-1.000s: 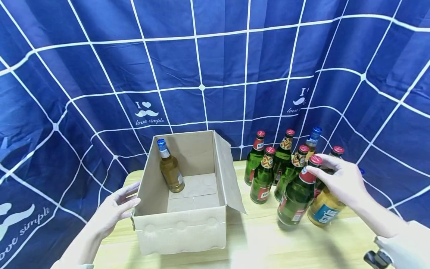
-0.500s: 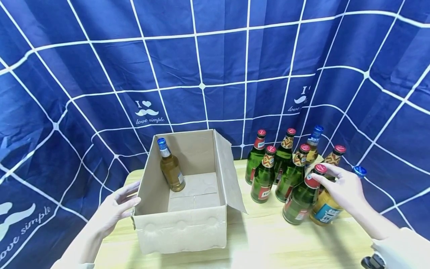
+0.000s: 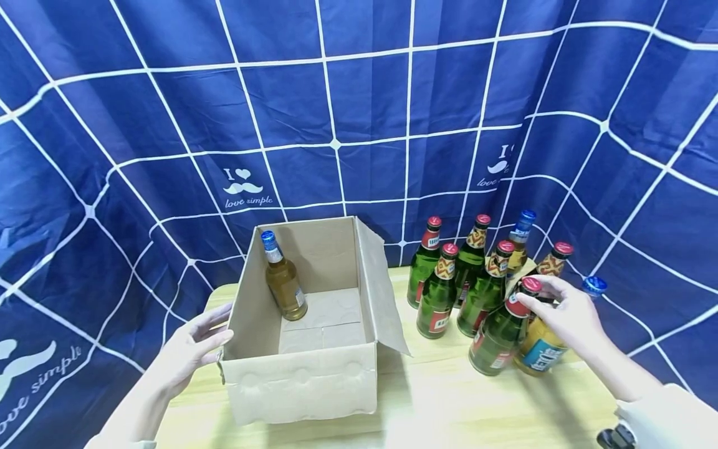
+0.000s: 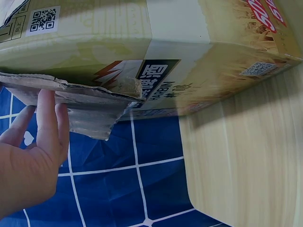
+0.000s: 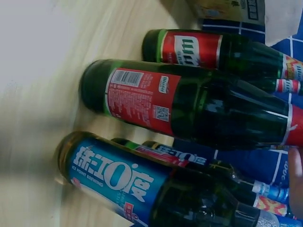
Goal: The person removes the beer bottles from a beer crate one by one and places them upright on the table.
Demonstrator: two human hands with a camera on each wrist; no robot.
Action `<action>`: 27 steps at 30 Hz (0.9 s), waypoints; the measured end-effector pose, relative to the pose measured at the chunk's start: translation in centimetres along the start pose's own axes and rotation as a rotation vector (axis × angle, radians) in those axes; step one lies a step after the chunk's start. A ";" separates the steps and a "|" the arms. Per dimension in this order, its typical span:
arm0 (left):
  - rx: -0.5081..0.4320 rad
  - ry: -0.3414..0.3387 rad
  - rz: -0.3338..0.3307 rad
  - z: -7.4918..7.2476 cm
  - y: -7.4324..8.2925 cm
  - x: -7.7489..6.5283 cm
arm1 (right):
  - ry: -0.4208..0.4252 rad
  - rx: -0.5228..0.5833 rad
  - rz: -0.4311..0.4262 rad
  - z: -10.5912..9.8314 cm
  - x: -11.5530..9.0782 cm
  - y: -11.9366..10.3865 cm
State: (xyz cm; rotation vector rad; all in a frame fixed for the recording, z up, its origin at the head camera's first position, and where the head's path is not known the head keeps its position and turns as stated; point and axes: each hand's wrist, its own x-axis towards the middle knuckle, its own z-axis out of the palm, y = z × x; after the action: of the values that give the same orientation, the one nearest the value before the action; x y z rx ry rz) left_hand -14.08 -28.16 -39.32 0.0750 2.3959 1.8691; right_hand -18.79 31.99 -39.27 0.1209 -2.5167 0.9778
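Note:
In the head view, my right hand (image 3: 566,312) pinches the neck of a green beer bottle (image 3: 496,343) just below its red cap. That bottle is nearly upright, its base at the tabletop; the right wrist view shows its red back label. Close beside it stands a bottle with a blue label (image 5: 113,175), partly hidden by my hand in the head view. My left hand (image 3: 187,349) lies against the left side of an open cardboard box (image 3: 303,386), its fingers straight at a torn flap (image 4: 90,109). Inside the box, one amber bottle (image 3: 286,287) with a blue cap leans at the left wall.
Several more bottles, such as a green bottle (image 3: 437,305), stand grouped at the right of the wooden table (image 3: 437,399). The box's right flap (image 3: 387,293) hangs outward toward them. A blue curtain (image 3: 370,106) with white lines surrounds the back and sides.
Over the last second the green bottle in my right hand has shifted slightly right and down, close to the blue-labelled one. Since half a second ago it is almost still. My left hand has stayed put.

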 end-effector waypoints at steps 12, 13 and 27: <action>-0.015 -0.007 0.018 0.0 -0.1 0.0 | -0.054 0.169 -0.085 -1.7 2.4 -6.2; -0.021 -0.009 0.019 0.0 -0.1 0.0 | -0.066 0.173 -0.094 -1.9 2.8 -7.3; -0.038 -0.003 0.013 0.2 -0.1 0.0 | -0.322 0.408 -0.233 2.2 8.6 -24.1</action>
State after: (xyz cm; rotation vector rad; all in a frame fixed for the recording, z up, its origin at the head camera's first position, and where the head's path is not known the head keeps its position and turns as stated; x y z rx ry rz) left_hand -14.06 -28.03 -39.42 0.0904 2.3630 1.9177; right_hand -21.75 13.22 -22.04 0.7299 -2.4609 1.4503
